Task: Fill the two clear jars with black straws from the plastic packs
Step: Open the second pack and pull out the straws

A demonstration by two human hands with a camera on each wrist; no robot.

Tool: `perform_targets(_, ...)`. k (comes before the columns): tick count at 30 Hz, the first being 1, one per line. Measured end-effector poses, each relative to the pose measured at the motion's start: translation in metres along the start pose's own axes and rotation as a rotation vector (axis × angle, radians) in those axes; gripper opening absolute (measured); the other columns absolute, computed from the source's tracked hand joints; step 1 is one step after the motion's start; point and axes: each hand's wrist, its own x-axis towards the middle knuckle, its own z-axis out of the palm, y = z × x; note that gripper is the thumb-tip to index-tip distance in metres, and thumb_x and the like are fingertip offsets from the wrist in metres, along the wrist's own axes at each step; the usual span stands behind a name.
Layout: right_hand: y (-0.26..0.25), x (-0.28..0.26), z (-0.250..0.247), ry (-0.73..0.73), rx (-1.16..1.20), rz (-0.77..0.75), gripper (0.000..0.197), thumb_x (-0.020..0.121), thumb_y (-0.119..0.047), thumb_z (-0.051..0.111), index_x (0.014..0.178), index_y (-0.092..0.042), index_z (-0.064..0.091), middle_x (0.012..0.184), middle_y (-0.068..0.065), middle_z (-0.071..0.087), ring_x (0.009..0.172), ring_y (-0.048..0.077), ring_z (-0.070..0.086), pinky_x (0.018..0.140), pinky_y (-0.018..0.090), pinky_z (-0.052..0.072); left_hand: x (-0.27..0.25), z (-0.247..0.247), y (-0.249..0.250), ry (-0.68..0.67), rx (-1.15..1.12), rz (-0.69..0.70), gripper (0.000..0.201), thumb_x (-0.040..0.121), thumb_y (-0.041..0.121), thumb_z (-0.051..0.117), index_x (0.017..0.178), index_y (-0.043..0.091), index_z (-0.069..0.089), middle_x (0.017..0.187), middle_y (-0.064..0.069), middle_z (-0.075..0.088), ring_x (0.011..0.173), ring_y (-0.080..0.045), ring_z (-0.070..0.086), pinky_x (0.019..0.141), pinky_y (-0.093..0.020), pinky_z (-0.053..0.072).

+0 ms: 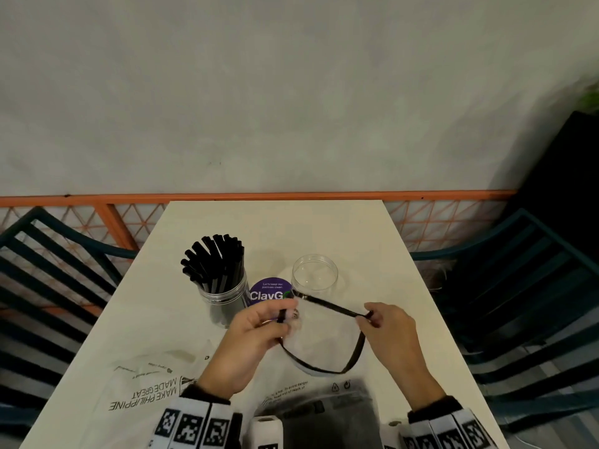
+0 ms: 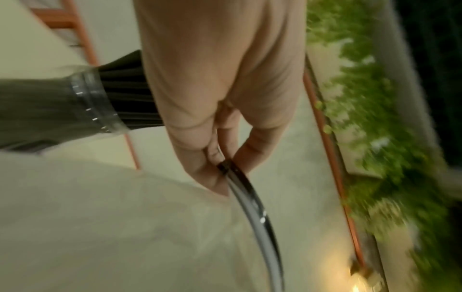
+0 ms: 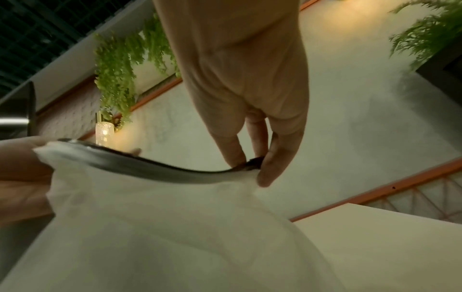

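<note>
A clear jar point(image 1: 223, 288) packed with black straws point(image 1: 214, 257) stands left of centre on the white table point(image 1: 372, 241). An empty clear jar point(image 1: 314, 273) stands to its right. I hold a clear plastic pack point(image 1: 324, 413), dark straws showing inside it near me, with its black-edged mouth point(image 1: 324, 371) pulled wide. My left hand point(image 1: 282, 314) pinches the mouth's left side. My right hand point(image 1: 368, 315) pinches the right side. The left wrist view shows my left hand point(image 2: 222, 164) on the rim point(image 2: 250, 197); in the right wrist view my right hand point(image 3: 252, 162) nips the rim point(image 3: 150, 166).
A purple round label reading ClayGo point(image 1: 269, 293) lies between the jars. A flat printed plastic bag point(image 1: 146, 384) lies at the near left. Dark slatted chairs point(image 1: 48, 270) flank the table, and an orange rail point(image 1: 291, 196) runs along the wall behind.
</note>
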Motion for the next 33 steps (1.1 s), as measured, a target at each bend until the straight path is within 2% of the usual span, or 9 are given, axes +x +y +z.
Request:
perform_targets(4,0.006,0.002,-0.008,-0.247,0.420,0.259,0.022,0.093,-0.006,0.049,0.081,-0.001,0.068,0.078,0.013,0.061,0.069,0.019,0.059,0.067,0.032,0.055,0.006,-0.027,-0.003,-0.058,-0.618,-0.127,0.038,0.042,-0.007,0.072,0.078,0.006,0.071,0.081,-0.011,0.070,0.073,-0.021,0.069,0.063,-0.031,0.059)
perform_targets(7,0.001,0.003,-0.024,-0.427,0.973,0.471,0.021,0.094,-0.001,0.041,0.090,-0.004,0.062,0.076,0.010,0.067,0.065,0.018,0.066,0.055,0.028,0.056,0.006,-0.043,-0.010,-0.039,-0.728,-0.127,0.051,0.029,0.006,0.084,0.078,0.007,0.069,0.083,-0.011,0.072,0.076,-0.024,0.070,0.064,-0.034,0.059)
perform_targets(10,-0.005,0.006,-0.036,-0.520,1.161,0.547,0.015,0.086,-0.003,0.048,0.090,-0.008,0.062,0.065,0.005,0.071,0.058,0.014,0.068,0.054,0.025,0.058,0.005,-0.045,-0.012,0.034,-0.445,-0.105,0.057,0.038,0.005,0.087,0.089,0.009,0.061,0.081,-0.008,0.069,0.071,-0.018,0.066,0.060,-0.026,0.057)
perform_targets(13,-0.012,0.002,-0.036,-0.591,1.171,0.578,0.016,0.075,-0.009,0.051,0.085,-0.007,0.064,0.065,0.005,0.068,0.058,0.016,0.064,0.060,0.030,0.052,0.002,-0.037,-0.008,0.134,0.021,-0.019,0.031,0.062,-0.011,0.068,0.077,0.012,0.054,0.073,-0.002,0.064,0.068,-0.016,0.059,0.060,-0.023,0.051)
perform_targets(18,-0.015,0.000,-0.033,-0.598,1.259,0.660,0.023,0.074,-0.009,0.040,0.069,-0.007,0.062,0.075,0.010,0.061,0.068,0.023,0.049,0.061,0.033,0.039,0.004,-0.037,-0.010,0.439,0.638,0.199,0.015,0.076,0.003,0.065,0.076,0.017,0.063,0.091,-0.002,0.055,0.075,-0.018,0.057,0.070,-0.027,0.045)
perform_targets(22,-0.013,-0.002,-0.032,-0.437,0.953,0.487,0.025,0.087,-0.015,0.044,0.072,-0.010,0.063,0.081,0.009,0.056,0.075,0.023,0.050,0.068,0.035,0.043,0.001,-0.041,-0.009,0.501,0.674,0.177,0.005,0.080,0.021,0.068,0.082,0.019,0.072,0.085,0.001,0.067,0.073,-0.012,0.061,0.066,-0.019,0.043)
perform_targets(26,-0.021,-0.011,-0.028,-0.133,0.418,0.142,0.028,0.083,-0.040,0.061,0.104,-0.023,0.053,0.102,0.004,0.055,0.087,0.016,0.056,0.068,0.024,0.045,0.004,-0.040,-0.013,0.416,0.433,0.042,0.008,0.080,0.022,0.068,0.085,0.019,0.074,0.083,-0.005,0.074,0.081,-0.025,0.067,0.081,-0.039,0.055)
perform_targets(30,-0.030,-0.019,-0.030,-0.106,0.177,-0.068,0.019,0.078,-0.020,0.071,0.093,-0.026,0.062,0.090,-0.004,0.064,0.079,0.007,0.060,0.071,0.021,0.048,0.004,-0.034,-0.014,0.323,0.193,-0.067,0.011,0.085,0.013,0.061,0.084,0.009,0.071,0.084,-0.021,0.069,0.077,-0.025,0.063,0.081,-0.039,0.054)
perform_targets(33,-0.026,-0.018,-0.020,-0.148,0.213,0.006,0.013,0.082,-0.008,0.062,0.078,-0.019,0.066,0.079,-0.005,0.071,0.080,0.018,0.064,0.074,0.027,0.049,0.001,-0.030,-0.011,0.217,-0.009,-0.160,0.014,0.088,0.007,0.053,0.081,0.006,0.065,0.072,-0.006,0.069,0.065,-0.015,0.064,0.069,-0.028,0.053)
